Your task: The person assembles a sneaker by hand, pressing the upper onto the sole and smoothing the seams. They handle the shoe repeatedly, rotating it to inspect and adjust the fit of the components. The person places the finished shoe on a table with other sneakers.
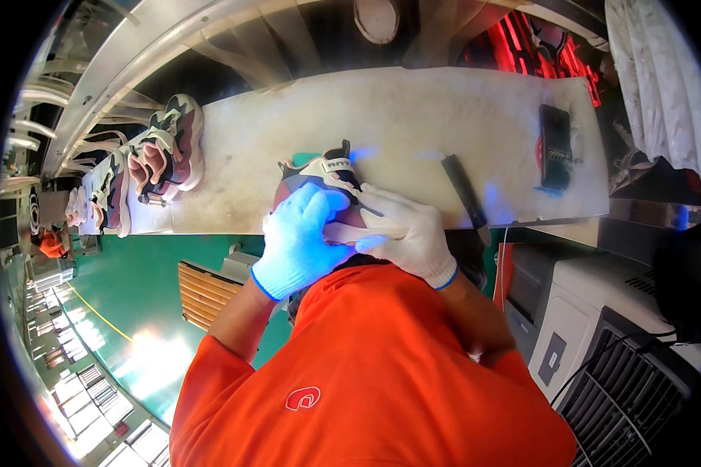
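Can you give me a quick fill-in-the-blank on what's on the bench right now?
1. Both hands, left hand and right hand, wear white ____.
2. Together they hold one ____ at the near edge of the workbench.
3. The phone lies toward the bench's ____ end.
4. The person's shirt is ____.

Missing words: gloves; shoe; right; orange

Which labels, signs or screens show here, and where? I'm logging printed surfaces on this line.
Phone-like device: flat on the white bench, far right; dark rectangle, screen dark.
Tongue label: on the shoe that the gloved left hand and right hand hold; small white patch.
Shirt emblem: orange shirt, lower middle; white outline.
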Demonstrator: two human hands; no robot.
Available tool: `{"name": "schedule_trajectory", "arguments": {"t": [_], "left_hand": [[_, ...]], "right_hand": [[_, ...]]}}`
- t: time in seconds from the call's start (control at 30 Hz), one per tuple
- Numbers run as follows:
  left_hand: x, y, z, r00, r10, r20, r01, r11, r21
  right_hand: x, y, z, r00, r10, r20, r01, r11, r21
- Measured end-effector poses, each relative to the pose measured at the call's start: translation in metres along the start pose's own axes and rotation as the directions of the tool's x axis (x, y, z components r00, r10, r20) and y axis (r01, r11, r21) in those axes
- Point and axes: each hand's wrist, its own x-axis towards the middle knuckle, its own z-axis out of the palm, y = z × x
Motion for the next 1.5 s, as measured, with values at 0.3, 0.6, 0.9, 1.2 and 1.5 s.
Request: {"name": "schedule_trajectory", "arguments": {"t": [0.3,0.6,0.9,1.2,1.5], "left_hand": [[0.011,-0.008,-0.028,0.981,0.106,0.166,-0.128,0.983,0.133],[0.020,-0.015,-0.029,0.965,-0.063,0.256,0.059,0.998,0.025],[0.017,-0.013,-0.017,0.992,-0.028,0.123,0.024,0.999,0.030],[0.015,-0.018,-0.020,0.985,0.013,0.170,-0.025,0.997,0.069],[0.012,-0.017,-0.022,0.993,0.039,0.107,-0.041,0.999,0.018]], "right_hand": [[-0.004,-0.001,0.002,0.976,0.219,0.015,-0.220,0.972,0.087],[0.004,-0.020,-0.003,0.993,0.118,0.031,-0.112,0.983,-0.145],[-0.009,-0.001,-0.057,0.859,-0.158,-0.488,-0.316,0.585,-0.747],[0.011,0.009,-0.075,0.811,0.408,-0.419,-0.581,0.487,-0.652],[0.106,-0.048,-0.016,0.733,0.674,-0.092,-0.343,0.484,0.805]]}}
